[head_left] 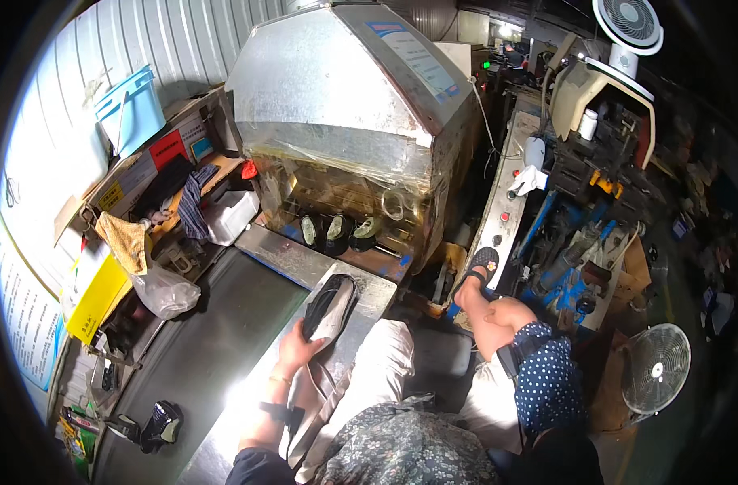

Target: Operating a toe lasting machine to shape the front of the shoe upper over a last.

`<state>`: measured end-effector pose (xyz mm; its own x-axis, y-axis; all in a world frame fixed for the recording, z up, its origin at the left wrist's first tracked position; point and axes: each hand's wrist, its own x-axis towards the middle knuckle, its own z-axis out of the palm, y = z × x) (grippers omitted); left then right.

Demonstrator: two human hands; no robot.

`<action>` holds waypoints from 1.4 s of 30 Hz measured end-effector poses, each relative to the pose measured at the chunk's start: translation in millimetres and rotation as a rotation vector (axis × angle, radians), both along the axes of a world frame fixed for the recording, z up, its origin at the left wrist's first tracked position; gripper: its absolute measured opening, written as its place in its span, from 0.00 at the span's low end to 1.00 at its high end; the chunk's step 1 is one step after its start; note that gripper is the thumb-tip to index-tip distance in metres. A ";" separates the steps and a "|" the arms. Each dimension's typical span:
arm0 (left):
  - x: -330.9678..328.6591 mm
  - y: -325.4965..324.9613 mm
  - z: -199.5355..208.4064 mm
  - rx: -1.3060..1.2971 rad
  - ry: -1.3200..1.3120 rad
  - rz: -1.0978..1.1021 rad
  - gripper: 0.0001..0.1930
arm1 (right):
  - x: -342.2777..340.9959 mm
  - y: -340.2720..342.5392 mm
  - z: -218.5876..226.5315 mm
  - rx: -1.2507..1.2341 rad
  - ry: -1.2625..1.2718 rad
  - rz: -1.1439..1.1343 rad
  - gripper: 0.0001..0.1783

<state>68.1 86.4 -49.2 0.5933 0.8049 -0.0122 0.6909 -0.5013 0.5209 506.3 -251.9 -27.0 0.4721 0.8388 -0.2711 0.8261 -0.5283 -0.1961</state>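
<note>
My left hand (298, 351) is closed on the near end of a black shoe (330, 305) with a pale lining. The shoe points away from me along a bare metal ledge (376, 293). Off to the right, my right hand (503, 314) is curled against my bare lower leg (476, 317), away from the shoe; its fingertips are partly hidden. Several dark shoes (337, 232) with pale tops stand at the opening of a metal-hooded machine (333, 73). A pair of dark shoes (160, 426) lies at the near left on a dark conveyor belt (211, 335).
Along the left wall, a cluttered shelf holds a light-blue bin (131, 113), a white tray (231, 217) and a plastic bag (165, 291). My sandalled foot (484, 260) rests by a panel with a red button (505, 217). A round fan (657, 369) stands at the right.
</note>
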 end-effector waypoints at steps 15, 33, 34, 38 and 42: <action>-56.6 -136.6 16.4 -1.025 -0.831 -0.477 0.32 | -261.3 39.4 114.4 1.198 0.295 -0.009 0.25; 43.3 -173.7 56.5 -1.144 -1.078 -0.313 0.21 | -311.4 6.3 98.5 0.745 0.209 0.168 0.23; 29.9 -181.3 67.9 -0.649 -0.973 -0.418 0.21 | -309.1 13.6 71.3 0.863 0.347 0.110 0.25; 15.3 -161.2 42.2 -0.017 -0.643 -0.496 0.27 | -332.2 17.3 -40.5 1.016 0.770 -0.130 0.30; 28.0 -112.8 13.7 -0.402 -0.562 -0.309 0.25 | -323.5 34.9 -52.4 0.800 0.732 -0.312 0.24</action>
